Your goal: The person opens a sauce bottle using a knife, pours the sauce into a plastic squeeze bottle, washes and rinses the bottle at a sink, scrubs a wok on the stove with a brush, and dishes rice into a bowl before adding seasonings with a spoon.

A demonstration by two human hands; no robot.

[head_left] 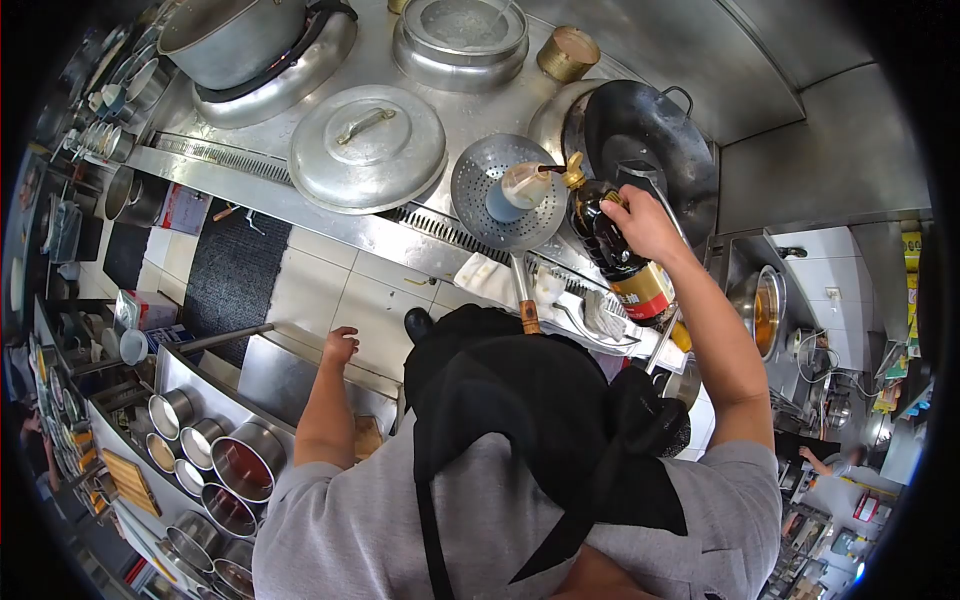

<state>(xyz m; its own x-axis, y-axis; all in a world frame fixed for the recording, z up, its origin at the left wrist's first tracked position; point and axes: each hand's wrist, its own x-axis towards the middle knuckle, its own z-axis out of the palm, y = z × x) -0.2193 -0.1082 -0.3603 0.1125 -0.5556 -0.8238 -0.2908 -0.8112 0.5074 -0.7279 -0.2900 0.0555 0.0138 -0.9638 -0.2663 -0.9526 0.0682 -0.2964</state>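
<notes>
My right hand (638,222) grips a big dark soy sauce bottle (597,228) with a red and gold label, near its shoulder. The bottle is tilted, and dark liquid runs from its yellow spout towards a small translucent plastic container (512,197) with a bluish lower part. That container stands in a round perforated strainer (468,185), whose wooden-ended handle points at my apron. My left hand (341,346) hangs low over the floor at my left side, fingers loosely bent and apart, with nothing visible in it.
A domed metal lid (375,150) lies on the steel stove left of the strainer. A black wok (650,135) stands right of the bottle. Behind are a large pot (225,45) and a brass-coloured tin (568,53). Several sauce pots (245,462) fill the counter at lower left.
</notes>
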